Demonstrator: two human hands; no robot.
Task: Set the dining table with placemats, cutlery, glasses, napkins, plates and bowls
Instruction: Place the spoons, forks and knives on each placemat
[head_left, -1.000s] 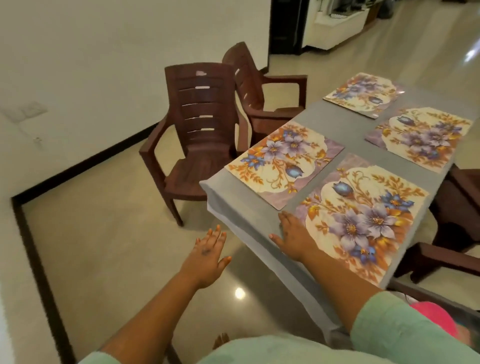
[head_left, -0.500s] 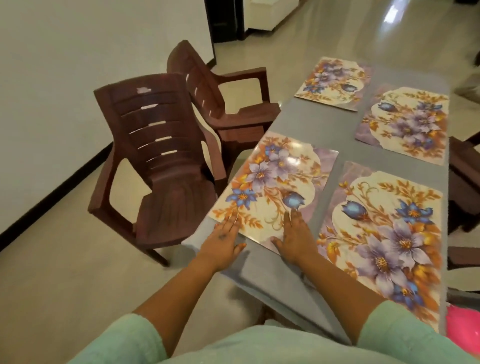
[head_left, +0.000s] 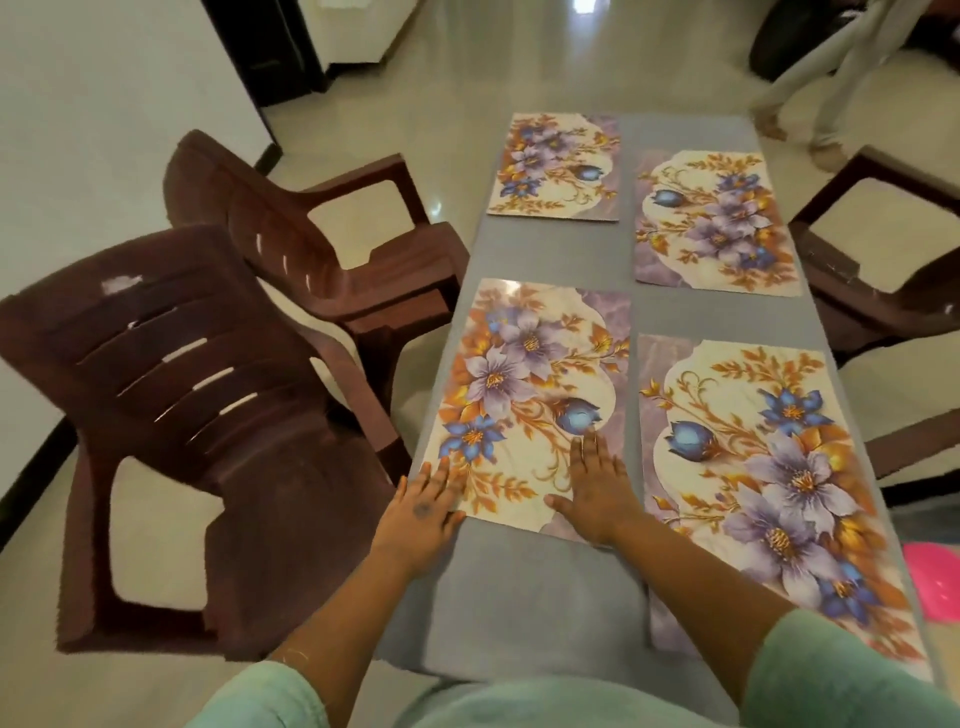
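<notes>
Several floral placemats lie on the grey table. The near-left placemat has both my hands on its near edge. My left hand lies flat with straight fingers on its near-left corner. My right hand presses flat on its near-right part, fingers spread. The near-right placemat lies beside it, a narrow grey gap between them. Two more placemats sit farther back, one on the left and one on the right.
Two brown plastic chairs stand left of the table, one near and one farther back. Another brown chair is on the right. A pink object shows at the right edge. A person's legs stand beyond the table's far end.
My view has swung over the table's near end. Both hands moved from the table edge onto the near-left placemat, which now lies straight along the table.
</notes>
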